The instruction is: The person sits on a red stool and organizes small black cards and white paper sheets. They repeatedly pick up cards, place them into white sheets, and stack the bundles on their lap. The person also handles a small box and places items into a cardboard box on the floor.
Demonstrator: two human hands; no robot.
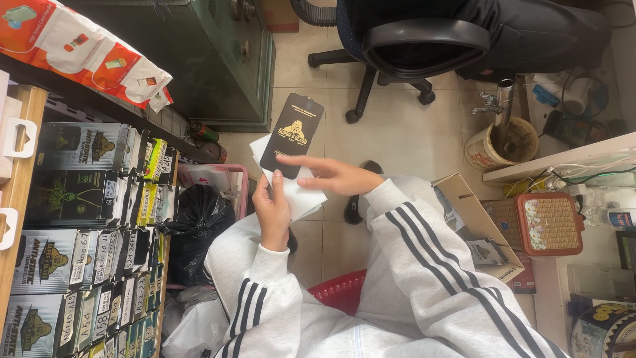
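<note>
The left hand point(271, 211) grips white sleeves point(299, 189) with a black protector point(291, 135) on top, held above the floor. The right hand point(331, 175) is spread, its forefinger touching the protector's lower edge.

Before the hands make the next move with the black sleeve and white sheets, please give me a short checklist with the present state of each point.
1. Left hand grips the white sheets from below: ok.
2. Black sleeve lies on top of the sheets, upright: ok.
3. Right hand touches the sleeve's lower edge with its fingertips: ok, but not a full grip.
4. Sheets stacked evenly: not ok, corners fan out.
5. What is inside the sleeve: cannot tell.
</note>
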